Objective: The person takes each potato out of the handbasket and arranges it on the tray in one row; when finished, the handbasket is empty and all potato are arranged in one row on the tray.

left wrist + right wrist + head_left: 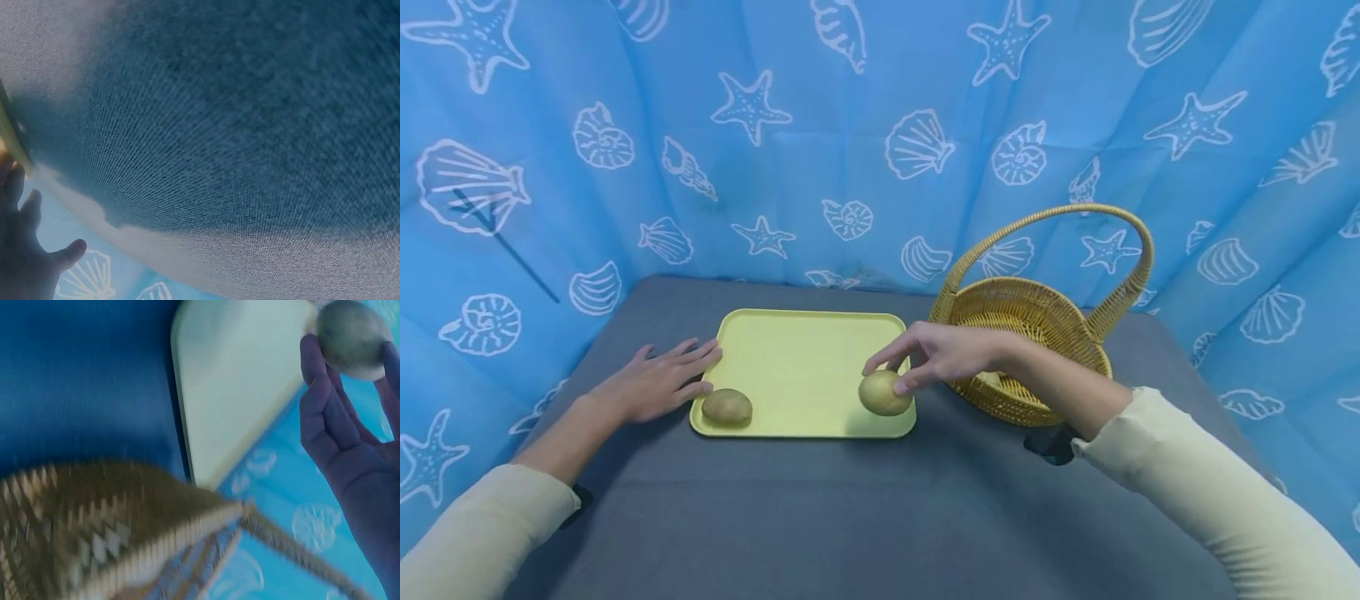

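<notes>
Main risk, prob.: held potato (878,397) slips, as R hand (943,350) pinches it only w/ thumb & fingertips on a rounded, smooth-looking skin; dropped, it could roll over the low rim of the tray (805,367) at 3 o'clock. R forearm crosses in front of basket (1030,304), so a careless swing might knock it. L hand (658,383), fingers spread, is at tray's 9 o'clock edge; a shove there might roll 2nd potato (727,407), lying at tray's 8 o'clock. Held potato sits at R hand's 8 o'clock, btwn thumb & fingers, at tray's 4 o'clock; can't tell if it touches tray.
</notes>
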Motion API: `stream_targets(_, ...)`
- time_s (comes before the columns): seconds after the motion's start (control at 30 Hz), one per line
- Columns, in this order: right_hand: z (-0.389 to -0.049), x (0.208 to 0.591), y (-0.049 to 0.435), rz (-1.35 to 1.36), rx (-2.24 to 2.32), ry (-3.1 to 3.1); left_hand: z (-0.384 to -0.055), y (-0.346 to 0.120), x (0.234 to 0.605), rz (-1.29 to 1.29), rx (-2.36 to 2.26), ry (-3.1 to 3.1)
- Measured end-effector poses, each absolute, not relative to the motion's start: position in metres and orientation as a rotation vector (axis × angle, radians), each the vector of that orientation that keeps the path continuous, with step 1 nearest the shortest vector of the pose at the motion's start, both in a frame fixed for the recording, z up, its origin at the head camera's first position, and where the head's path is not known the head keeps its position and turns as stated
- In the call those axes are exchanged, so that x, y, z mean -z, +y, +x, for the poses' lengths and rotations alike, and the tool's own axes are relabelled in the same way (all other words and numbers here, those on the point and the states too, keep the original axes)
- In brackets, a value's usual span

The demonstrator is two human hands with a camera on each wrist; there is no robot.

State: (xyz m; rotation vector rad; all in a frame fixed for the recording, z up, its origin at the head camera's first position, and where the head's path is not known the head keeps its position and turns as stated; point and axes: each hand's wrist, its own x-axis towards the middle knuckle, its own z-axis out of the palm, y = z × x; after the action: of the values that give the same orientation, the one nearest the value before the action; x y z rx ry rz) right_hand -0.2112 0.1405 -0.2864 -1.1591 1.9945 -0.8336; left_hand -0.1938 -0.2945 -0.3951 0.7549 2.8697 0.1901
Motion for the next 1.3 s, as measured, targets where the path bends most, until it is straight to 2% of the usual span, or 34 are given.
stream_targets(0.47, -0.213, 0.344, 0.068, -1.141, 0.867, 1.996, -0.195, -0.295, 0.397, 0.74, -0.21, 2.846)
stream_targets(0.97, -0.22, 0.365, 0.017, -1.097, 0.857, 2.139, -0.197, -0.293, 0.394, 0.73, -0.185, 2.849)
stream_targets(1.3, -0.221, 0.371, 0.008, -0.973, 0.969, 2.149, -0.198, -0.294, 0.394, 0.71, -0.196, 2.835)
